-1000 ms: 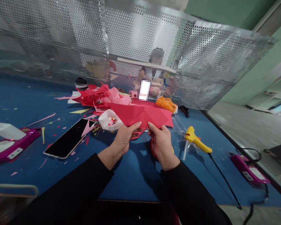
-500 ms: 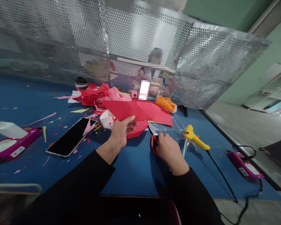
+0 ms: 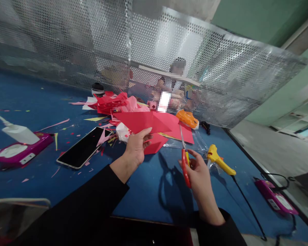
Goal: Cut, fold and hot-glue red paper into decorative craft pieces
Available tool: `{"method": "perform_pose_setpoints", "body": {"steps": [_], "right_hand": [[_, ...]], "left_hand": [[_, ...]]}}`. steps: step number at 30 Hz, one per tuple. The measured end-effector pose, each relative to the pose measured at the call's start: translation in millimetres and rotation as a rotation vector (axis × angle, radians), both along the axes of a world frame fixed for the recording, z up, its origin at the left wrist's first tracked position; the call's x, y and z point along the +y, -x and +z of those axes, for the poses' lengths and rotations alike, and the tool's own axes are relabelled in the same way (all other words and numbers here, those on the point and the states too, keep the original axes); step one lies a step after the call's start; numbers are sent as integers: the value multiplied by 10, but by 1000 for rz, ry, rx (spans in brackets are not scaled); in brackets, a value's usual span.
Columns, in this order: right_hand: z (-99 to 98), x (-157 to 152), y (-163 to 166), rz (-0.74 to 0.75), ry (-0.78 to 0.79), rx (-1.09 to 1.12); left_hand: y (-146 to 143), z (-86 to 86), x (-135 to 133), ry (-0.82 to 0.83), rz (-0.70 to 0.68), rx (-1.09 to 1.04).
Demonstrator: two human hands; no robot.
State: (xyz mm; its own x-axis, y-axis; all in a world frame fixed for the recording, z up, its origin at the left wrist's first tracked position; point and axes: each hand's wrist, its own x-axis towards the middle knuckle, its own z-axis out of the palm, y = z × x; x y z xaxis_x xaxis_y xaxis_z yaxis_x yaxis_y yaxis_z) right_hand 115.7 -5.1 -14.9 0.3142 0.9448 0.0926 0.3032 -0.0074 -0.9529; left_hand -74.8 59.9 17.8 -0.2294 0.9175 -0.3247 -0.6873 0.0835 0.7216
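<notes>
My left hand pinches a folded sheet of red paper by its near edge, thumb on top. The sheet is held above the blue table. In my right hand is a pair of scissors with red and yellow handles, raised off the table, blades pointing away from me. The blades stand to the right of the held paper, in front of another red sheet. A heap of red and pink paper scraps lies behind my left hand.
A phone and a purple power strip with a white plug lie at left among scraps. Rightward are a yellow glue gun, an orange packet and another purple power strip. Behind stands a perforated metal screen; a person sits beyond it.
The scissors have come away from the red paper, moving right and toward me, and are now raised and turned. My left hand still holds the paper. The view has shifted slightly.
</notes>
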Motion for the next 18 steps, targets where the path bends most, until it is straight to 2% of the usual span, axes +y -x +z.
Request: {"method": "perform_pose_setpoints", "body": {"steps": [2, 5, 9, 18], "right_hand": [[74, -9, 80, 20, -97, 315], [245, 65, 251, 102, -168, 507], [343, 236, 418, 88, -163, 584], [227, 272, 378, -59, -264, 589]], "left_hand": [[-16, -3, -13, 12, -10, -17], [-50, 3, -50, 20, -52, -26], [-107, 5, -110, 9, -150, -10], [-191, -60, -182, 9, -308, 121]]}}
